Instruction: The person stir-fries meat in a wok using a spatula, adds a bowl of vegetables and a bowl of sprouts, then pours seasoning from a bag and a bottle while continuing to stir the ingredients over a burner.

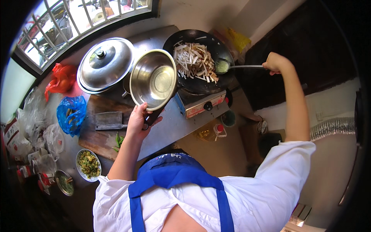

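Note:
My left hand [140,123] has its thumb on the rim of a steel bowl [156,79], tipped so that its inside shows, with nothing in it but a few shreds. Under that bowl a dark wok handle [154,115] runs against the same hand; I cannot tell whether the fingers grip it too. To the right, the black wok [224,50] holds a heap of pale strips [193,58] with browned bits among them. My right hand [276,63], arm stretched out, is closed round the end of a metal ladle [245,66], whose head rests at the wok's right side.
The wok sits on a gas stove [206,104]. Left of the bowl stands a large lidded pan [106,62]. A cleaver [109,120] lies on a wooden board [92,141], near a plate of chopped greens [89,164], a blue bag [71,116] and a red bag [62,79].

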Demonstrator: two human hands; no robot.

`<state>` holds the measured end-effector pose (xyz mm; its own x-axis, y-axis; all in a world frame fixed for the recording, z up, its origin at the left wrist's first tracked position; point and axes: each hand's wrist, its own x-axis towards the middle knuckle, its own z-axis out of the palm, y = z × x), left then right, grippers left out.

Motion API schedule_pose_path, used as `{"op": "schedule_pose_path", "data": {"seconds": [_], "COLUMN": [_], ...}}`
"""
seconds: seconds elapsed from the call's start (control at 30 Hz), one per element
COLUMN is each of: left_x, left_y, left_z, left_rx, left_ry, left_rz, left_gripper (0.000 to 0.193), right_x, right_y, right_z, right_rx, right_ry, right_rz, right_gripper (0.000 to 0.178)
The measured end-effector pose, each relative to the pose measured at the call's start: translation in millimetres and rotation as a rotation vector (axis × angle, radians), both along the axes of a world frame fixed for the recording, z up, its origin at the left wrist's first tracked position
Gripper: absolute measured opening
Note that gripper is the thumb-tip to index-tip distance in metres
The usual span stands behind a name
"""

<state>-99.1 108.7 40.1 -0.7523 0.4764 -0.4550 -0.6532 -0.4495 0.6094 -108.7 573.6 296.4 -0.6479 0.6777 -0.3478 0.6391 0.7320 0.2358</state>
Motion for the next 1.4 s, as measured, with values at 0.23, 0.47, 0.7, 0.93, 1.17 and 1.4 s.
{"op": "schedule_pose_path", "data": {"seconds": [0.23,0.47,0.7,0.93,1.17,1.4], "left_x": [-3.2,1.7,4.8,6.6,-2.3,-1.9], "left_y": [-4.4,-1.8,-0.1,-0.6,-3.5,-5.4], "left_z": [0.1,4.8,19.3,25.0,-1.9,-6.4], "left_rx": [0.045,-0.033,-0.001,-0.081,0.089,0.110], "left_ry": [-0.032,0.044,-0.002,0.014,-0.038,-0.028], "left_rz": [0.014,0.018,0.039,0.042,0.015,0.037], "left_gripper": [0.031,0.046,0.033,0.037,0.030,0.030], "right_x": [-2.6,38.8,-27.8,-16.3,140.2,172.8], "right_y": [2.2,-31.4,2.7,-72.2,-121.0,-170.2], "right_z": [-90.0,-20.6,-24.4,-46.8,-85.0,10.9], "right_rx": [0.062,0.171,0.318,0.296,0.192,0.000], "right_ry": [0.305,0.382,0.253,0.265,0.319,0.225], "right_rz": [0.253,0.404,0.397,0.906,0.859,0.573], "right_gripper": [0.037,0.031,0.039,0.024,0.041,0.039]}}
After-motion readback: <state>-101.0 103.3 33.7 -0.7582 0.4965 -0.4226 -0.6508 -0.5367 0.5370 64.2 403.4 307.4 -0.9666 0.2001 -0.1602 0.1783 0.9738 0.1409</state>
